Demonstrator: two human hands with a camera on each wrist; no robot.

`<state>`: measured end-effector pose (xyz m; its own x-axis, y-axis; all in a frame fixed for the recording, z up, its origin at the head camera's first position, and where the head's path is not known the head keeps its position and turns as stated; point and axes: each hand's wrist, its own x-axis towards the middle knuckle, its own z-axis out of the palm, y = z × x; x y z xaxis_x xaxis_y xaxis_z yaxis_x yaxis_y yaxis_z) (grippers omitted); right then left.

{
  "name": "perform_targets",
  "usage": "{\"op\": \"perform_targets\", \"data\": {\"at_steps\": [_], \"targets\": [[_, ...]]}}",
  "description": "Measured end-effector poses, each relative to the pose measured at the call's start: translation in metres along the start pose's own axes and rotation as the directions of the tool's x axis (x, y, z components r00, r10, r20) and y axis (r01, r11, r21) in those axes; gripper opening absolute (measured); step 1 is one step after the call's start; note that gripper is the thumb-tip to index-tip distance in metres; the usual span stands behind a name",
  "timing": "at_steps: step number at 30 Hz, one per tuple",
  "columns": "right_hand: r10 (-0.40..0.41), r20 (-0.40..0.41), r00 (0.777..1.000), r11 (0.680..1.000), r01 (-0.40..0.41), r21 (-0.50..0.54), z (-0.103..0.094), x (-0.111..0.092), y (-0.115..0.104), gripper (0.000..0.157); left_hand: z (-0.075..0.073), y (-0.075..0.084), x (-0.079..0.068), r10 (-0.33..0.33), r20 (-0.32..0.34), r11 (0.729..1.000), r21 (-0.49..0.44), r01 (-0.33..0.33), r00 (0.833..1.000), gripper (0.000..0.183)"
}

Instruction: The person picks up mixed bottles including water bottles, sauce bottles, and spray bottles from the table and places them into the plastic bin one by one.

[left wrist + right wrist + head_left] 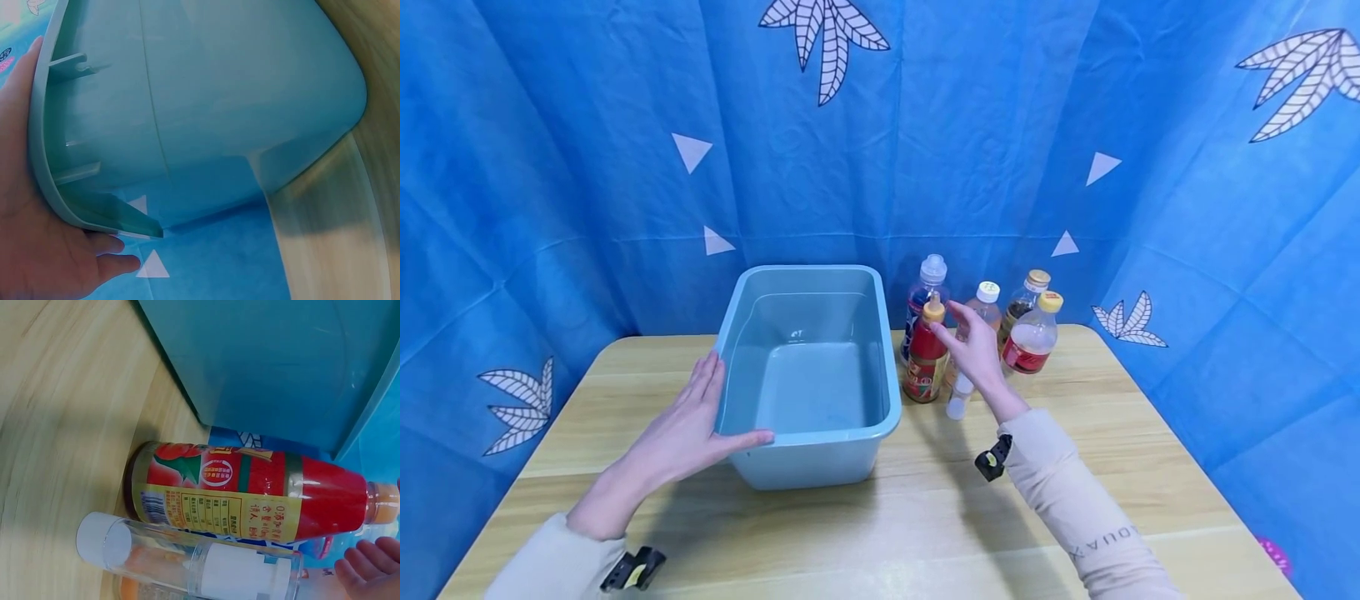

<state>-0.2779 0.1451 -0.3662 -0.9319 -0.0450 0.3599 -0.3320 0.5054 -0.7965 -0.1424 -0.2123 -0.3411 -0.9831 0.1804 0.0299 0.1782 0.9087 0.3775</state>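
Observation:
A pale blue plastic tub (pixel 831 457) stands on the table. My left hand (pixel 681 433) rests on its near left corner, fingers straight along the left rim and thumb over the near rim; the left wrist view shows the palm (pixel 37 256) against the rim. Right of the tub stands a red ketchup bottle (pixel 923 375) with an orange nozzle cap. My right hand (pixel 979 354) is beside that cap, thumb and forefinger spread around it with a gap visible. Close to the ketchup, a slim clear bottle (pixel 244 569) with a white end stands partly behind the right hand.
Behind the ketchup is a dark blue-labelled bottle (pixel 917 304) with a clear cap. Further right stand a white-capped bottle (pixel 988 308), a gold-capped bottle (pixel 1021 304) and a yellow-capped bottle with a red label (pixel 1030 342). A blue curtain (pixel 805 183) surrounds the wooden table (pixel 940 533).

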Motion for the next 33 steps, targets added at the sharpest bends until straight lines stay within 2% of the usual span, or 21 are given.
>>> {"op": "perform_targets", "data": {"at_steps": [8, 15, 21, 33], "targets": [[0.051, 0.019, 0.999, 0.999, -0.051, 0.018, 0.001, 0.007, 0.001, 0.054, 0.000, 0.002, 0.001, 0.014, -0.005, 1.000, 0.009, -0.014, 1.000, 0.120], [0.055, 0.022, 0.998, 0.997, -0.056, 0.051, 0.004, 0.011, -0.001, 0.053, 0.001, 0.001, 0.001, 0.010, -0.008, 1.000, 0.008, -0.010, 1.000, 0.119], [0.116, 0.048, 0.992, 0.990, -0.119, 0.076, 0.006, 0.013, -0.004, 0.056, 0.002, 0.001, 0.002, 0.007, -0.013, 1.000, 0.001, -0.007, 1.000, 0.119], [0.174, 0.034, 0.984, 0.977, -0.177, 0.118, 0.008, 0.016, -0.012, 0.042, 0.002, 0.000, 0.001, 0.009, -0.018, 1.000, -0.007, -0.009, 1.000, 0.119]]}}
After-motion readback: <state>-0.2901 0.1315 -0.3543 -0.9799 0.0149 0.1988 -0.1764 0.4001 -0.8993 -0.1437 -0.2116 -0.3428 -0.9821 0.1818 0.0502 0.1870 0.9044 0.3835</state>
